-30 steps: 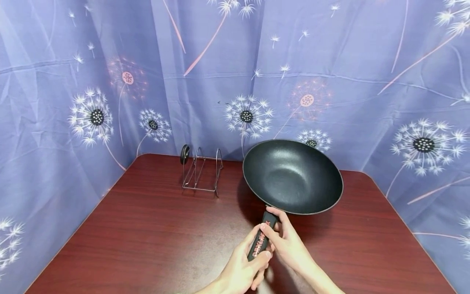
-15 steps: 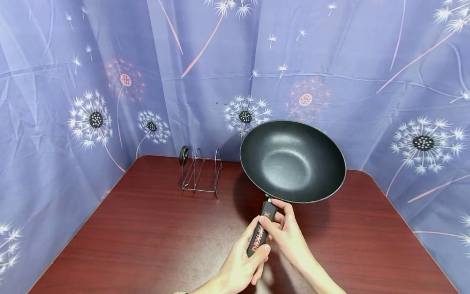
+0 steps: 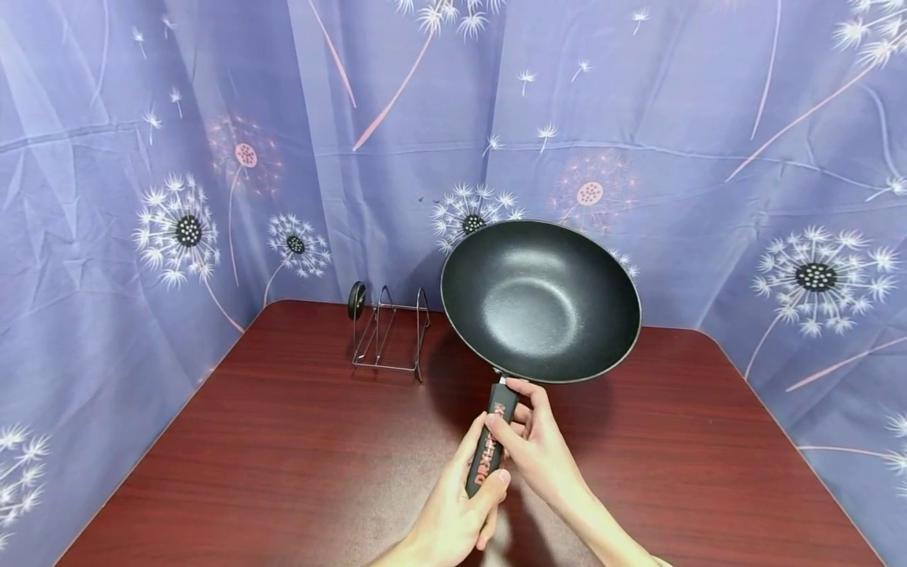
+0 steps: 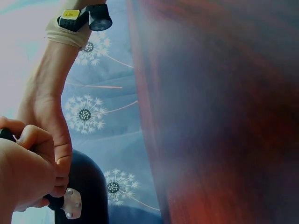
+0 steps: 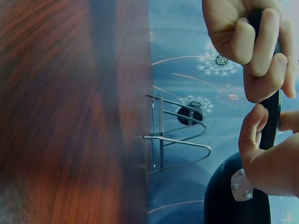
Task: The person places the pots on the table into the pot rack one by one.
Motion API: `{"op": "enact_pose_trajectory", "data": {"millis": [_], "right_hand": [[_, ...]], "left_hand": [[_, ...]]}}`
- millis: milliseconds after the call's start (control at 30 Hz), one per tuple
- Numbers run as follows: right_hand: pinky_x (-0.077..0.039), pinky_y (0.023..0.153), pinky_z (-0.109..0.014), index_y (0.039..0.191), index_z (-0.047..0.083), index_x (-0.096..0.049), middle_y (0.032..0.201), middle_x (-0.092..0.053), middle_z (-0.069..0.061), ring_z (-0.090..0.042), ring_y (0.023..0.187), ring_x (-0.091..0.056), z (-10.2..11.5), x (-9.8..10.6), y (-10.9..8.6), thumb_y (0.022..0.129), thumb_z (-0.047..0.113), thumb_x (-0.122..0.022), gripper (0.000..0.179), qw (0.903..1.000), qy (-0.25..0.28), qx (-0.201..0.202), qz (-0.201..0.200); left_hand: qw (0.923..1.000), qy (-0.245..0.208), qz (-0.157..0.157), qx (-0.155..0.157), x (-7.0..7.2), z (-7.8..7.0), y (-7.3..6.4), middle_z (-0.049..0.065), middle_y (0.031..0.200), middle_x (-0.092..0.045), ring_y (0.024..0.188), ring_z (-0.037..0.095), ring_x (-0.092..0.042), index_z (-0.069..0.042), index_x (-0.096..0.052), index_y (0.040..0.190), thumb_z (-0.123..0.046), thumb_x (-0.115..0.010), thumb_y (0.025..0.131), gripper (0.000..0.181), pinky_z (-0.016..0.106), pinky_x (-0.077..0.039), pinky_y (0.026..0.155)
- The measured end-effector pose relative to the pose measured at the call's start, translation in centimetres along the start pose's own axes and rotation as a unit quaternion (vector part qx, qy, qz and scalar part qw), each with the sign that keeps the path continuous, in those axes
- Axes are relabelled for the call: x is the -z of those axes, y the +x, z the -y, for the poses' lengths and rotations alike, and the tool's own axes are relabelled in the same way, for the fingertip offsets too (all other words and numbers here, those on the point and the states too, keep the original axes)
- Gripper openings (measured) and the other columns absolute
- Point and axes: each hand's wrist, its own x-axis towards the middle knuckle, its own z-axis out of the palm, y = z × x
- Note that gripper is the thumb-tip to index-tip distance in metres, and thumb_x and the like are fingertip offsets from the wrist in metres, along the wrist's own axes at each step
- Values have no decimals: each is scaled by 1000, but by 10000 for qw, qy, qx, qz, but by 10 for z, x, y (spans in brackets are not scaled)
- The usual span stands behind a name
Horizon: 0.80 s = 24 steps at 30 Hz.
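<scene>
A black wok (image 3: pixel 538 307) is held above the table, its inside tilted toward me in the head view. My left hand (image 3: pixel 453 504) grips the lower end of its black handle (image 3: pixel 489 449), which bears reddish lettering. Farther up, my right hand (image 3: pixel 542 449) pinches the handle near the wok, thumb on top and index finger by the metal neck. In the right wrist view, the curled fingers of the left hand (image 5: pixel 257 46) wrap the handle from beneath. A riveted metal bracket (image 5: pixel 242 185) joins handle and wok (image 5: pixel 233 205) there.
A wire rack (image 3: pixel 390 331) stands at the back of the dark red wooden table (image 3: pixel 283 441), left of the wok. One round black piece (image 3: pixel 357 300) sits at its left end. Blue dandelion-print cloth (image 3: pixel 397 189) hangs behind the table and along its sides.
The wok first rose and tilted its inside more toward me, then shifted left with both hands. Both hands keep their hold on the handle. The rack has stayed in place.
</scene>
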Motion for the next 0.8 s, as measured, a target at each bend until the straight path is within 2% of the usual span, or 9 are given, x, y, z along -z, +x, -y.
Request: {"op": "enact_pose_trajectory", "data": {"millis": [167, 400, 600, 800], "right_hand": [[-57, 64, -29, 141, 16, -34, 107, -64, -16, -13, 79, -68, 0, -5, 1, 96, 5, -61, 54, 9999, 98, -30, 53], [-54, 65, -24, 142, 17, -34, 108, -64, -16, -13, 80, -67, 1, -10, 4, 96, 7, -62, 55, 9997, 39, 103, 196], [-55, 64, -26, 143, 18, -33, 110, -64, -17, -13, 80, -67, -1, -14, 6, 97, 10, -62, 55, 9991, 13, 181, 383], [-56, 65, -28, 144, 16, -30, 111, -63, -17, -11, 80, -66, -1, -23, 8, 98, 13, -62, 57, 9977, 58, 291, 612]], "left_hand": [[9999, 58, -63, 74, 3, -1, -4, 6, 89, -49, 38, 2, -41, -33, -12, 159, -18, -50, 104, 69, 16, -38, 39], [9996, 163, -243, 22, 7, -6, -8, 7, 88, -50, 38, 2, -41, -33, -14, 158, -17, -51, 104, 68, 21, -38, 35], [9991, 243, -328, 113, 11, -9, -12, 10, 100, -51, 39, 3, -41, -33, -12, 159, -19, -52, 104, 69, 19, -39, 36], [9977, 398, -537, 102, 19, -13, -18, 16, 110, -51, 37, 4, -40, -34, -17, 158, -19, -53, 103, 67, 19, -38, 36]]}}
